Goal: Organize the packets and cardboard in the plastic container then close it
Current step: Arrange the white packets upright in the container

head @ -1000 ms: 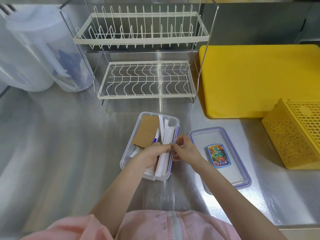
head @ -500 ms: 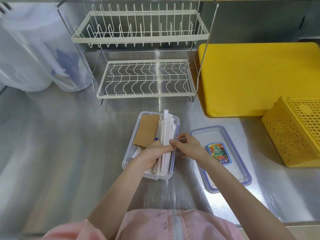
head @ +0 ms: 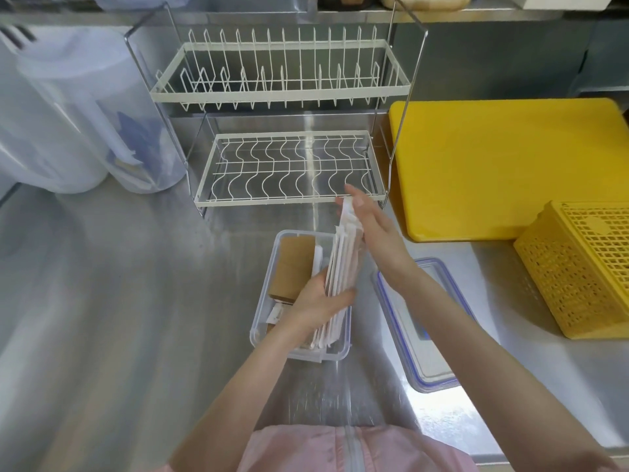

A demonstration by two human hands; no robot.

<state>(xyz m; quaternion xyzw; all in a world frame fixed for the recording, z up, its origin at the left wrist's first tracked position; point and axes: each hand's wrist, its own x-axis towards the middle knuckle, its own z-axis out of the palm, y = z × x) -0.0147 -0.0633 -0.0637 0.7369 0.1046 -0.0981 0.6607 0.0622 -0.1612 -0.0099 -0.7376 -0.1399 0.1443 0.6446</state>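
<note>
Your left hand (head: 320, 301) is clamped around the low end of the stack of long white paper packets (head: 343, 257). Your right hand (head: 369, 226) lies flat and open against the top end. The stack's long side tips up and away from you. Right under your grip sits the clear plastic container (head: 263, 321), with the brown cardboard piece (head: 294, 267) inside, left of the stack. The clear blue-edged lid (head: 418, 349) waits nearer your right hand.
</note>
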